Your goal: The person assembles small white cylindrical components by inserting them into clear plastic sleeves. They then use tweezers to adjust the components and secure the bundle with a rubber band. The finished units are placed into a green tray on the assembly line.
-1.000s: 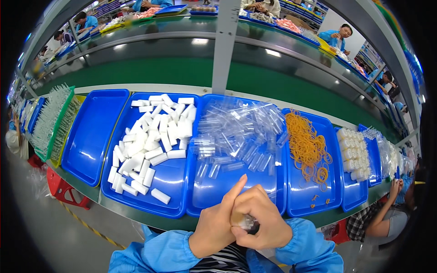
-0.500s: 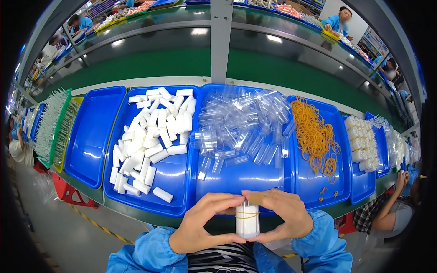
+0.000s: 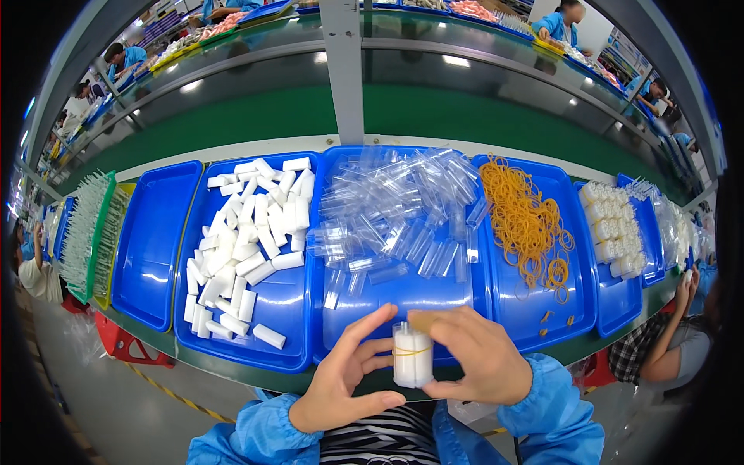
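The small white bundle (image 3: 412, 354), which half a second ago is held low near the body, now stands a little higher and upright between both hands, with a yellow rubber band (image 3: 411, 351) visible around its middle; a second ago the hands are folded tight over it so that it hardly shows. By the look of it the banding of this bundle is finished or close to it, and the hands are opening to show it. The left hand (image 3: 349, 380) is cupped loosely at the bundle's left, thumb beneath and fingers curled beside it, its grip light. The right hand (image 3: 473, 360) has its grip closed on the bundle's right side and top, fingers pressing it. The bundle sits over the near edge of the desk (image 3: 256, 372), just in front of the middle tray. Counted: five blue trays show clearly, namely one bare tray (image 3: 151, 240) at the left, one with white blocks (image 3: 248, 240), too many to count, one with clear plastic sleeves (image 3: 403, 209), one with a heap of orange rubber bands (image 3: 527, 225), and one with finished white bundles (image 3: 612, 232) at the right. One bundle is in hand.
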### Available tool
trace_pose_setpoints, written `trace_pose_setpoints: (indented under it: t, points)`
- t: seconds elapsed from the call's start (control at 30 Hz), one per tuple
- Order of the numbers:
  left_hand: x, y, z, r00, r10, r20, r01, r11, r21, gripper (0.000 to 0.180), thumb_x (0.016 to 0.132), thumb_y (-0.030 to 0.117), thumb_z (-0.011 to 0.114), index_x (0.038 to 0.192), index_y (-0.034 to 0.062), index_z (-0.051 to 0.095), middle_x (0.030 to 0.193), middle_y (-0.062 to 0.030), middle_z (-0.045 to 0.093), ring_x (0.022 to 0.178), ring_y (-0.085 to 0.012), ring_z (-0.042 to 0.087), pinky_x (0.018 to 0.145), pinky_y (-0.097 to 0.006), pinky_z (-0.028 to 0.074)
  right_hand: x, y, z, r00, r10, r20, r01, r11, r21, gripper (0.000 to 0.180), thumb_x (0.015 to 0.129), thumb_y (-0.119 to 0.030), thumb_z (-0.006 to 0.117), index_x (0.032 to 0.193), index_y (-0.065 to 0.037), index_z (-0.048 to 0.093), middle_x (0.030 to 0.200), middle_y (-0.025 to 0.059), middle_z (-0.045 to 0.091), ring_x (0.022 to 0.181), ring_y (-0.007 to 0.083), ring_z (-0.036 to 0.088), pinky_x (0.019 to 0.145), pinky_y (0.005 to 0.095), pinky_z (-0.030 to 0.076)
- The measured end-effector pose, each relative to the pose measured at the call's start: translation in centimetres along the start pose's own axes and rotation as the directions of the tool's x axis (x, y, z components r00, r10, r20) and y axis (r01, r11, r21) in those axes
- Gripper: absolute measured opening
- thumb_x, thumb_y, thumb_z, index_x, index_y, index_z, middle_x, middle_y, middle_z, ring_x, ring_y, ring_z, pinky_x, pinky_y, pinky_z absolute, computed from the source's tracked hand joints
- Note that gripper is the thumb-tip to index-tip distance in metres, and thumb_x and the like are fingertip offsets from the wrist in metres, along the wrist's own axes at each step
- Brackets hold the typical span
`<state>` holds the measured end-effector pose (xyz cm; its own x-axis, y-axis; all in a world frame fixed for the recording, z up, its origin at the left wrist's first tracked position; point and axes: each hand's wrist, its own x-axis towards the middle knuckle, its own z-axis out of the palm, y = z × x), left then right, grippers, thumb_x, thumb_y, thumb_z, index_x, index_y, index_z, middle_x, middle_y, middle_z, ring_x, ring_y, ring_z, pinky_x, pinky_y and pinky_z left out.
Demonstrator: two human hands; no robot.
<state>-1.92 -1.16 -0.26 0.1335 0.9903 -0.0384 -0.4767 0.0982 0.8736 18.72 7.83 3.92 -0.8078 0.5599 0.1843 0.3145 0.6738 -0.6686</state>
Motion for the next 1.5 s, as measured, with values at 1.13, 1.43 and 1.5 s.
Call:
trace_pose_setpoints:
  t: [1.13, 1.43, 1.5]
  points:
    - [0.8, 0.7, 3.1, 0.996, -0.085, -0.032, 0.091, 0.958, 0.273, 0.044, 0.092, -0.007, 0.059, 0.135, -0.0054, 0.049, 0.121, -0.0175, 0.064, 0.112, -0.0243, 0.063, 0.1, -0.035, 0.049, -17.5, 11.8, -12.3, 0.127, 0.053, -0.99, -0.739, 0.671, -0.059, 0.049, 0.082, -0.014, 0.079, 0.125, 0.0, 0.058, 0.11, 0.0127, 0.067, 0.093, 0.018, 0.063, 0.077, 0.0322, 0.051]
    - [-0.6, 4.0, -1.1, 0.981, 0.152, -0.122, -0.099, 0.928, 0.36, 0.033, 0.093, -0.007, 0.061, 0.126, -0.0069, 0.056, 0.117, -0.0186, 0.064, 0.109, -0.0277, 0.066, 0.095, -0.039, 0.053, -27.7, 24.3, -12.6, 0.179, 0.26, -0.949, -0.745, 0.666, 0.042, 0.055, 0.091, -0.015, 0.072, 0.14, -0.006, 0.05, 0.136, 0.0156, 0.055, 0.109, 0.0243, 0.06, 0.087, 0.0354, 0.052]
    - [-2.4, 5.9, -3.2, 0.907, 0.285, -0.31, -0.151, 0.907, 0.392, 0.029, 0.094, -0.006, 0.06, 0.122, -0.0071, 0.058, 0.115, -0.0175, 0.065, 0.103, -0.0258, 0.068, 0.09, -0.037, 0.054, -31.3, 26.8, -13.0, 0.205, 0.141, -0.969, -0.748, 0.661, -0.063, 0.05, 0.088, -0.014, 0.072, 0.134, -0.006, 0.055, 0.129, 0.0123, 0.06, 0.101, 0.0228, 0.063, 0.082, 0.0362, 0.051]
